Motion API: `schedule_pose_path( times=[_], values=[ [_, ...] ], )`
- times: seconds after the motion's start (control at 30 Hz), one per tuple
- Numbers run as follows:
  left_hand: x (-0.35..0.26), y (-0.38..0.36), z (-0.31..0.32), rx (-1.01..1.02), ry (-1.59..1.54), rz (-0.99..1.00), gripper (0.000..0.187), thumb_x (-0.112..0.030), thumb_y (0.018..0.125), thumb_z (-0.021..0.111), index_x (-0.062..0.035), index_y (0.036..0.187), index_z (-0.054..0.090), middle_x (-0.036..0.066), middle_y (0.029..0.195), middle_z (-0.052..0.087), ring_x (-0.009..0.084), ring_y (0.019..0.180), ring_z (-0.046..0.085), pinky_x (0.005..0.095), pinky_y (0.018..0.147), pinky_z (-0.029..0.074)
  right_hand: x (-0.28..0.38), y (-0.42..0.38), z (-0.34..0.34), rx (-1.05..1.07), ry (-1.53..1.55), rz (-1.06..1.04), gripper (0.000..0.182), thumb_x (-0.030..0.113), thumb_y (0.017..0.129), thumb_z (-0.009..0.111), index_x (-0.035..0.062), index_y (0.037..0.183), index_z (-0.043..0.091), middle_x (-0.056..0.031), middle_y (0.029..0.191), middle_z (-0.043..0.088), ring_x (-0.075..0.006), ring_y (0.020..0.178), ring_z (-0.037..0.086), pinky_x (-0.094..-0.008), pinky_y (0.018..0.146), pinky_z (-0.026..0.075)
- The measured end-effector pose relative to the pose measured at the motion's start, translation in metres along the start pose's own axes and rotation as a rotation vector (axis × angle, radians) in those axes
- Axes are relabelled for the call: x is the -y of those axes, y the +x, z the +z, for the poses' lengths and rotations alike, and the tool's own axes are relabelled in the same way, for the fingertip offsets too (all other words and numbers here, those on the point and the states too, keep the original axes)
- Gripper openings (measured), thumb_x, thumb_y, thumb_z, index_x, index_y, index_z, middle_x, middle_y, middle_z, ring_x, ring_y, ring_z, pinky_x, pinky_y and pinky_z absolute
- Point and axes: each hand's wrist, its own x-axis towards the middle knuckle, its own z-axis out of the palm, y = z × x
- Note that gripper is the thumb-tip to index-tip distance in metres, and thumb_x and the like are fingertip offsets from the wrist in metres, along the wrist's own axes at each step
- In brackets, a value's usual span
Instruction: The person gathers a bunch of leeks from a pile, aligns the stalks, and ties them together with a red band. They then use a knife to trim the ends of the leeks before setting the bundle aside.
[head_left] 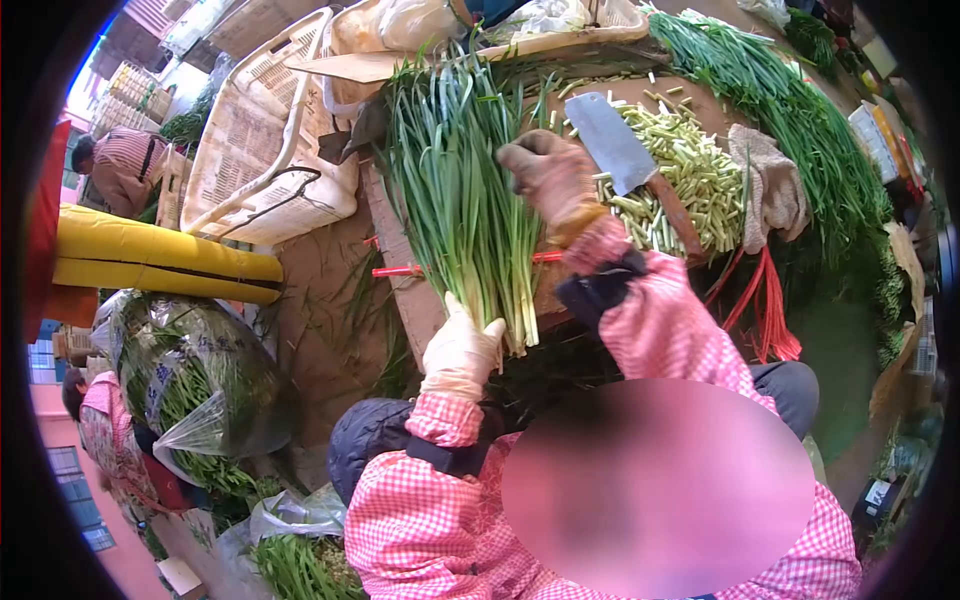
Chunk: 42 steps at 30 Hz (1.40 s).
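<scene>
Head view
Left hand (462, 350): gloved in a pale glove; the fingers are clenched around the white stalk ends of the bunch of green chives (465, 200), near its lower end.
Right hand (552, 178): gloved in a brownish glove; it is laid against the right side of the bunch, higher up among the green blades. Whether its fingers are closed on the blades cannot be told.
Bunch of green chives: held roughly upright in the picture, leaves fanned out toward the top, stalk ends at the bottom; it is held over the wooden board (400, 250).
Cleaver (625, 150): laid on the board just right of the right hand, blade toward the top, wooden handle toward the sleeve; it is not held by either hand.
Cut stalk pieces (690, 175): piled pale green on the board, under and beside the cleaver.
Cloth (770, 185): a brownish rag is laid right of the pile.
Sleeves (660, 320): pink checked, with dark cuffs.
White basket (265, 150): tipped on its side left of the board.
Bagged greens (195, 390): wrapped in clear plastic at lower left.
</scene>
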Motion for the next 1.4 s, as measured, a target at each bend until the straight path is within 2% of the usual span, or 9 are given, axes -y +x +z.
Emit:
schedule_pose_path(
  times=[0.03,0.17,0.43,0.7,0.77,1.1,1.2,1.27,1.4],
  values=[
    [0.005,0.003,0.001,-0.013,-0.036,0.026,0.093,-0.048,0.075,0.061,0.0029,0.138,0.016,0.024,0.102,0.060,0.0348,0.093,0.060,0.0394,0.081,0.046,0.017,-0.014,-0.023,0.146,0.435,0.366,0.032,0.038,0.076,0.065,0.0071,0.085,0.064,-0.0071,0.085,0.066,-0.0248,0.076,0.062,-0.0372,0.069,0.049],
    [0.019,0.008,0.006,-0.033,-0.232,0.175,0.073,-0.039,0.077,0.065,-0.0103,0.135,0.031,0.017,0.107,0.061,0.0296,0.097,0.060,0.0348,0.084,0.046,0.012,-0.083,-0.056,0.826,-0.171,0.321,0.041,0.047,0.079,0.057,0.0075,0.088,0.062,-0.0120,0.076,0.063,-0.0295,0.075,0.062,-0.0400,0.068,0.048],
    [0.001,-0.009,-0.039,-0.190,-0.344,0.174,0.072,-0.046,0.076,0.065,-0.0041,0.129,0.041,0.018,0.115,0.057,0.0281,0.106,0.055,0.0336,0.089,0.041,-0.025,-0.089,-0.019,0.400,-0.480,-0.090,0.028,0.034,0.081,0.055,0.0080,0.088,0.062,-0.0154,0.090,0.063,-0.0289,0.088,0.061,-0.0375,0.075,0.047],
    [0.012,0.028,-0.021,-0.182,-0.270,0.162,0.080,-0.044,0.073,0.068,0.0016,0.130,0.036,0.019,0.113,0.057,0.0285,0.105,0.054,0.0331,0.090,0.041,0.011,-0.183,-0.054,1.400,-0.163,-0.278,0.030,0.042,0.071,0.061,0.0139,0.080,0.068,-0.0096,0.070,0.064,-0.0289,0.064,0.062,-0.0393,0.057,0.048],
    [0.008,0.033,-0.015,-0.221,-0.232,0.171,0.070,-0.040,0.075,0.070,0.0002,0.126,0.043,0.015,0.106,0.061,0.0226,0.097,0.058,0.0311,0.087,0.043,0.016,-0.152,-0.043,1.156,-0.416,0.023,0.035,0.047,0.072,0.061,0.0131,0.081,0.067,-0.0081,0.077,0.064,-0.0296,0.072,0.062,-0.0407,0.063,0.049],
    [0.022,0.049,-0.014,0.091,-0.697,0.200,0.042,-0.020,0.080,0.066,-0.0064,0.118,0.053,0.009,0.105,0.063,0.0172,0.094,0.059,0.0295,0.085,0.044,-0.013,-0.187,0.042,0.901,0.154,-0.374,0.032,0.018,0.078,0.057,0.0146,0.109,0.061,-0.0118,0.096,0.064,-0.0265,0.089,0.062,-0.0370,0.074,0.049],
    [0.022,0.052,-0.013,0.057,-0.606,0.180,0.041,-0.021,0.080,0.066,-0.0072,0.117,0.054,0.009,0.104,0.064,0.0180,0.093,0.061,0.0297,0.084,0.045,-0.013,-0.195,0.054,1.574,0.020,-0.350,0.026,0.023,0.080,0.059,0.0161,0.105,0.062,-0.0086,0.099,0.065,-0.0218,0.093,0.061,-0.0329,0.080,0.047],
    [0.023,0.051,-0.009,0.061,-0.641,0.238,0.048,-0.027,0.079,0.066,-0.0077,0.120,0.051,0.012,0.108,0.062,0.0230,0.098,0.060,0.0313,0.087,0.044,-0.017,-0.172,0.060,1.397,0.064,0.167,0.026,0.024,0.081,0.057,0.0166,0.105,0.062,-0.0087,0.097,0.065,-0.0216,0.091,0.061,-0.0327,0.079,0.047],
    [0.028,0.050,-0.006,-0.021,-0.529,0.243,0.052,-0.031,0.080,0.065,-0.0052,0.122,0.048,0.012,0.109,0.060,0.0219,0.099,0.056,0.0316,0.087,0.042,-0.024,-0.203,0.067,1.470,0.150,-0.382,0.027,0.029,0.081,0.055,0.0121,0.100,0.063,-0.0065,0.084,0.066,-0.0238,0.072,0.063,-0.0329,0.069,0.049]
  ],
)
